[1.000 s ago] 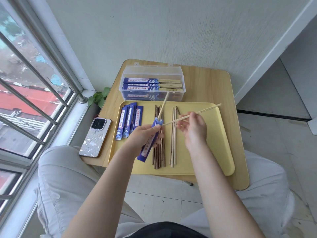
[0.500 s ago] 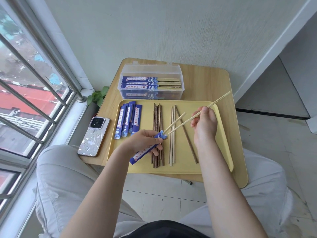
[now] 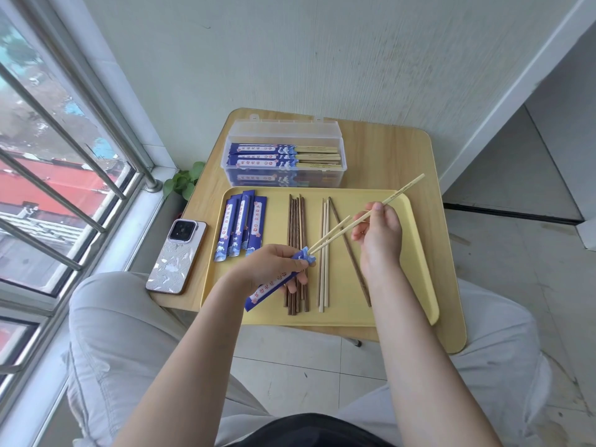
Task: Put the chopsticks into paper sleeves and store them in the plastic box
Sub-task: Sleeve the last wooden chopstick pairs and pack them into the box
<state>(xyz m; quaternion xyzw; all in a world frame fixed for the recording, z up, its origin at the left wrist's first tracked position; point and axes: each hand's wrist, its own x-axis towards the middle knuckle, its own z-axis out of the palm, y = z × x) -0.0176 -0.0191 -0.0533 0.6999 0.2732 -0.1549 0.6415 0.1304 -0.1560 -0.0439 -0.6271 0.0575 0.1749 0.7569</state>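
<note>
Near the middle of the frame the left hand [image 3: 272, 264] grips a blue paper sleeve [image 3: 280, 280], fingers curled round its upper part; the sleeve slants from its open mouth at the hand's right edge down to the lower left, its lower end sticking out below the hand. Two pale chopsticks enter that mouth. The shorter-showing one [image 3: 329, 234] is free of the other hand and points up and right. The longer chopstick [image 3: 403, 190] runs further toward the upper right, and the right hand [image 3: 379, 237] pinches it between thumb and fingertips about midway along, its far end passing over the right rim of the yellow tray [image 3: 422, 262].

On the tray, under and just right of the left hand, lies a bundle of dark brown chopsticks [image 3: 296, 227]. Right of these lie two more pale chopsticks [image 3: 323, 285] side by side, and one dark chopstick [image 3: 354, 269] lies slanted across the tray below the right hand. A small stack of empty blue sleeves [image 3: 240, 225] sits at the tray's left side.

Above the tray, toward the top centre, the clear plastic box [image 3: 342, 162] stands open on the wooden table [image 3: 387, 156], holding sleeved pairs laid flat. A phone [image 3: 177, 256] lies at the table's left edge, and a small green plant [image 3: 183, 182] shows beside the window.
</note>
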